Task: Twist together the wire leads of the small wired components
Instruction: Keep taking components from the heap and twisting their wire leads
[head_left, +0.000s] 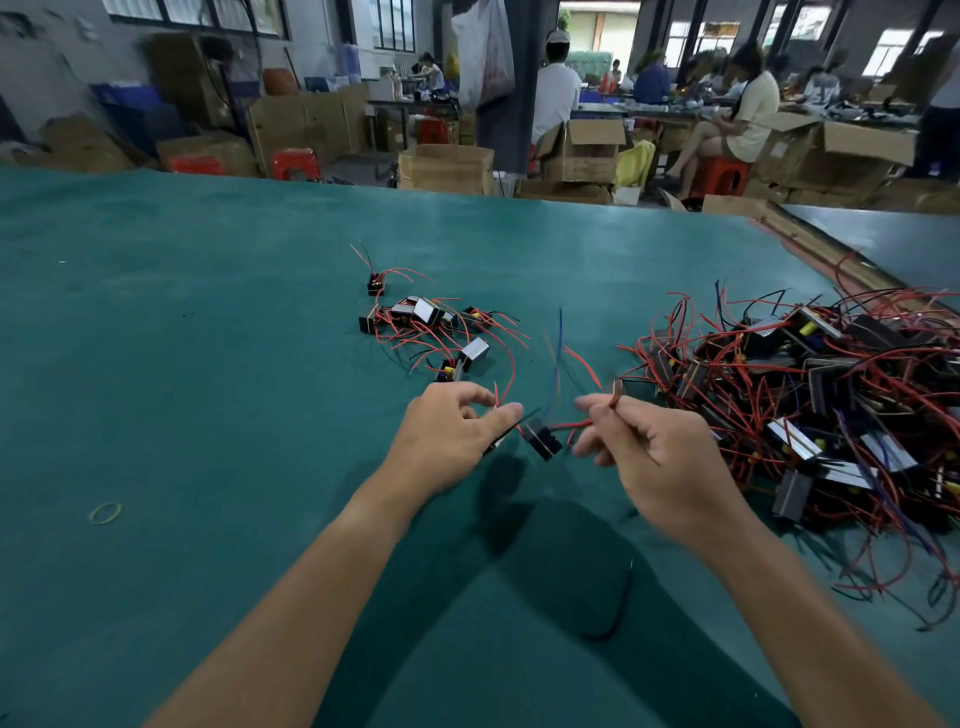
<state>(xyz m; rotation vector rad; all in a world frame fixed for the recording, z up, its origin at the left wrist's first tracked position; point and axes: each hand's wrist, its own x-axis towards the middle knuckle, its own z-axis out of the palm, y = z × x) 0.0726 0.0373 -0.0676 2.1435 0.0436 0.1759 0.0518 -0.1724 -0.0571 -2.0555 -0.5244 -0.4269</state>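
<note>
A small black wired component (542, 440) hangs just above the green table between my hands, with red, black and blue leads sticking out of it. My left hand (451, 435) pinches a red and a black lead at its left side. On the other side, my right hand (652, 451) pinches a red lead near its bare tip, thumb against forefinger. A small group of the same components (431, 325) lies beyond my hands. A big tangled heap of them (810, 395) fills the right side.
A rubber band (106, 513) lies at the left on the green table (182, 338). One loose black wire (615, 613) lies near me. Beyond the table's far edge stand cardboard boxes (445, 167), red stools and several seated people.
</note>
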